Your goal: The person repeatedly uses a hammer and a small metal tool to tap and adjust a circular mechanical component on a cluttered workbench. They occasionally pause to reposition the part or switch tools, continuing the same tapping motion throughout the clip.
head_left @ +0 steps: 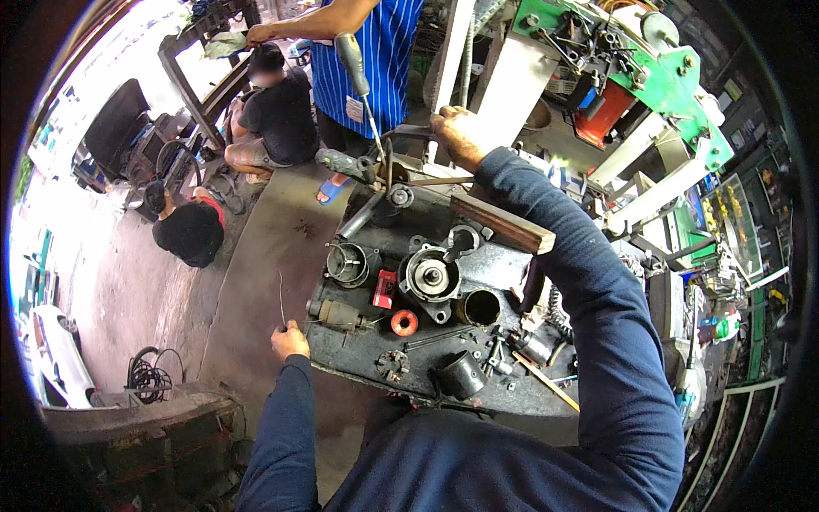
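At the left edge of the bench (350, 367), my left hand (291, 341) is closed in a pinch on a thin wire (281, 294) that sticks up from the fingers. Just beside it lies a motor armature (339, 314) with fine wire across it. My right hand (461, 138) reaches to the far end of the bench, fingers curled; what they hold, if anything, is hidden. Left of it a screwdriver (351, 66) with a grey and yellow handle stands tip down among metal parts. A wooden block (503, 224) lies below my right forearm.
On the bench sit a round motor housing (431, 275), a metal ring (347, 263), a red box (385, 288), an orange-red spool (403, 322), a dark cylinder (461, 375) and a yellow stick (546, 381). A person in blue stripes (363, 60) stands beyond; two others crouch at left.
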Available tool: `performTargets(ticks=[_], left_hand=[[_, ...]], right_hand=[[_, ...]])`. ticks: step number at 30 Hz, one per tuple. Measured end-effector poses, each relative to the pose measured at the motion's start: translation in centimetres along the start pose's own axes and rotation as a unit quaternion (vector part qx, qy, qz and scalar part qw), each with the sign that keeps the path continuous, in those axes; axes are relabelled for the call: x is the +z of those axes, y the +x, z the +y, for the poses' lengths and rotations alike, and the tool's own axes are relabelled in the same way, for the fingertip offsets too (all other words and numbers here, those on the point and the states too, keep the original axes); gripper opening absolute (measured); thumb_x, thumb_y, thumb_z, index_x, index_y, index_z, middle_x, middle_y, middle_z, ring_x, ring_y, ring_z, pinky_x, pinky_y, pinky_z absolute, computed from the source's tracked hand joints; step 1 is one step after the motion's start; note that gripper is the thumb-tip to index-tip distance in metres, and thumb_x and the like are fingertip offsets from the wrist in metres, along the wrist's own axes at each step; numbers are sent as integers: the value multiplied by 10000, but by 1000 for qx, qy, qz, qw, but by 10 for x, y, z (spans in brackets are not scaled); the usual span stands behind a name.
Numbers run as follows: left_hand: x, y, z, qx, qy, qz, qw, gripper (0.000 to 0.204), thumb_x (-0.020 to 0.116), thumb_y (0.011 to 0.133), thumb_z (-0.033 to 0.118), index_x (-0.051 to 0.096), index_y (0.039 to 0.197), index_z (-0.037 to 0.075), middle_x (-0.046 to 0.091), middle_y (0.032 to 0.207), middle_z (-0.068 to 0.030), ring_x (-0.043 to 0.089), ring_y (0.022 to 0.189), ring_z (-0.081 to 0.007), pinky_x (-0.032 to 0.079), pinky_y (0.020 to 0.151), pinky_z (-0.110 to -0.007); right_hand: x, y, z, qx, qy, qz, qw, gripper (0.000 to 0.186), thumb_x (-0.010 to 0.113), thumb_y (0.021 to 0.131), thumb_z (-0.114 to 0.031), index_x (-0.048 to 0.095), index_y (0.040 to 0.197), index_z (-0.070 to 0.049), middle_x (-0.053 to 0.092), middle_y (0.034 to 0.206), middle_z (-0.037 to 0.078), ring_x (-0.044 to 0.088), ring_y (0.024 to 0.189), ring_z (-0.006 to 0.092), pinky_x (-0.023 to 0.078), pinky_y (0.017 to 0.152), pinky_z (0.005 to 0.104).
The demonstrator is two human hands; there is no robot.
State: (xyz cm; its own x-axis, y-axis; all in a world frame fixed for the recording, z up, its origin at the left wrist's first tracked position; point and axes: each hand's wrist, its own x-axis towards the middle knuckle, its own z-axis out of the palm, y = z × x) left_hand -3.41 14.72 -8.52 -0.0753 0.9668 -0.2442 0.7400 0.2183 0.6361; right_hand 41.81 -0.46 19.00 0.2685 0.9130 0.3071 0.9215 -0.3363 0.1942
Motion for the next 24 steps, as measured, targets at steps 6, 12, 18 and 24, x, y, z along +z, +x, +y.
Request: performTargets(ticks=[6,12,18,24], left_hand=[[-12,-3,8,-16,5,-21,1000,575,653,825,374,689,1158,-94,703,1142,-306,673,1108,-439,508,974,-476],[-11,-11,18,-2,-2,-22,1000,513,656,846,355,704,1094,-92,703,1093,-322,668,1058,-473,498,953,-495],[-9,-3,11,25,2,-5,1000,459,660,823,363,735,999,-54,725,1024,-294,682,1016,-462,507,923,-513],[7,19,-12,39,-48,6,998,484,695,823,374,726,969,-87,729,989,-296,693,960,-445,518,874,-502]], right_hand=[[3,4,-2,8,22,20,1000,152,601,893,-128,697,931,-16,696,975,207,696,988,364,571,853,460],[-9,-3,4,21,19,0,1000,150,639,870,-118,692,985,-38,667,991,194,668,995,364,559,845,454],[-71,-63,29,71,56,183,979,308,765,851,-162,695,1141,-89,679,1011,166,675,927,364,548,812,410],[-128,-236,23,286,100,253,919,309,727,951,-304,707,1117,-44,719,954,126,693,860,238,544,788,337]])
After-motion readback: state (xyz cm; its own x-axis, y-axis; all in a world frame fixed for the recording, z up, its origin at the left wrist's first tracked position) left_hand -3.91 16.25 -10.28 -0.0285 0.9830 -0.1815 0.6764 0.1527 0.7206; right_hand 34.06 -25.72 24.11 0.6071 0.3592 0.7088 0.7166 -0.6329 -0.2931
